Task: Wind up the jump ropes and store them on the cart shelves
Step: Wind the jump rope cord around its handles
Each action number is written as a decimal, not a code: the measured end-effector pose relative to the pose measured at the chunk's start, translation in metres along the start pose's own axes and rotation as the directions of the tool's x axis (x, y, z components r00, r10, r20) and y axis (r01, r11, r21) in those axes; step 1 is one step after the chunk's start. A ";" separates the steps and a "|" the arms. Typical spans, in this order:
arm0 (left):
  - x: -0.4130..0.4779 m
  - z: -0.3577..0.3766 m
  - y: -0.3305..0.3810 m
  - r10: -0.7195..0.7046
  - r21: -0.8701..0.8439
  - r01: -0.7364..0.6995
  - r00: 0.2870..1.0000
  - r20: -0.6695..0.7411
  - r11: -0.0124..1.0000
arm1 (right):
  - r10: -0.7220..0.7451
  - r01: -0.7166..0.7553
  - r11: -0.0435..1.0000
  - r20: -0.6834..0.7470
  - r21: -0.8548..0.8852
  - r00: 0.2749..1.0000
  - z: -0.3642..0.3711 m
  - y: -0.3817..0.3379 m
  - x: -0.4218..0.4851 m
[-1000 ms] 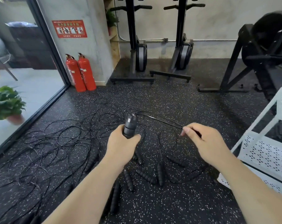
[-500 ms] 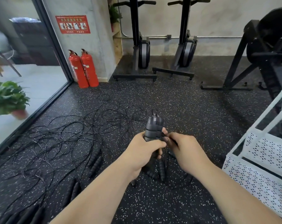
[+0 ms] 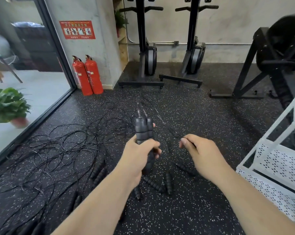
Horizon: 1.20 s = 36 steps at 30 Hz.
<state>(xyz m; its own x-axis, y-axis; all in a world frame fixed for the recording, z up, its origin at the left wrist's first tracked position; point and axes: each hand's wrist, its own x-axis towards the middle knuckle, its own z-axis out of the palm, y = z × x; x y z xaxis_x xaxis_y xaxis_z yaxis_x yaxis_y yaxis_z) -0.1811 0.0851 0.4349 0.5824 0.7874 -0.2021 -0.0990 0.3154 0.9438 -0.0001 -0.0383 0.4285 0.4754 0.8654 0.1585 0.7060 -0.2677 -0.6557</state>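
Note:
My left hand (image 3: 140, 156) grips two black jump rope handles (image 3: 143, 131) held together upright. Their thin black cord (image 3: 162, 120) leaves the handle tops and runs down to the right into my right hand (image 3: 201, 151), which pinches it between thumb and fingers. Below my hands several more black handles (image 3: 153, 184) lie on the speckled floor. A tangle of loose black cords (image 3: 58, 150) spreads over the floor to the left. The white perforated cart (image 3: 278, 160) stands at the right edge with its shelves showing.
Two red fire extinguishers (image 3: 87, 75) stand by the pillar at the back left. A glass wall (image 3: 24, 65) with a potted plant (image 3: 8, 106) behind it runs along the left. Black gym machines (image 3: 146, 53) stand at the back, another (image 3: 278, 56) at the right.
My hands met at the handles half a second ago. Now my right hand has moved out to the right, drawing the cord with it. My left hand still holds the handles.

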 end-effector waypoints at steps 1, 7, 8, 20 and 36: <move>-0.003 0.007 -0.005 -0.021 -0.023 0.022 0.999 0.049 1.000 | 0.005 -0.005 1.000 0.002 -0.022 1.000 0.006 -0.001 0.000; -0.015 0.029 -0.023 -0.088 0.092 0.070 0.976 0.200 0.993 | 0.008 0.003 0.994 0.104 -0.110 0.995 0.023 -0.004 0.001; -0.013 0.027 -0.021 -0.088 0.115 0.066 0.976 0.197 0.991 | 0.005 0.007 0.995 0.117 -0.101 0.993 0.022 -0.003 0.001; 0.007 -0.004 0.008 0.045 0.269 -0.021 0.995 -0.084 0.963 | 0.012 -0.015 0.996 -0.039 -0.089 0.999 -0.015 0.006 0.004; 0.008 0.002 0.000 0.008 0.437 0.055 0.990 -0.141 0.898 | 0.027 0.004 0.960 0.107 -0.281 0.994 -0.014 0.017 0.010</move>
<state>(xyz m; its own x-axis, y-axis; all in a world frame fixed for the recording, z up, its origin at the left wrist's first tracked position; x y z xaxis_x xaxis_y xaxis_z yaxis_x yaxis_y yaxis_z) -0.1745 0.0902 0.4341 0.4622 0.8566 -0.2294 0.2954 0.0952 0.9506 0.0235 -0.0400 0.4295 0.4352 0.8983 0.0611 0.8271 -0.3721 -0.4213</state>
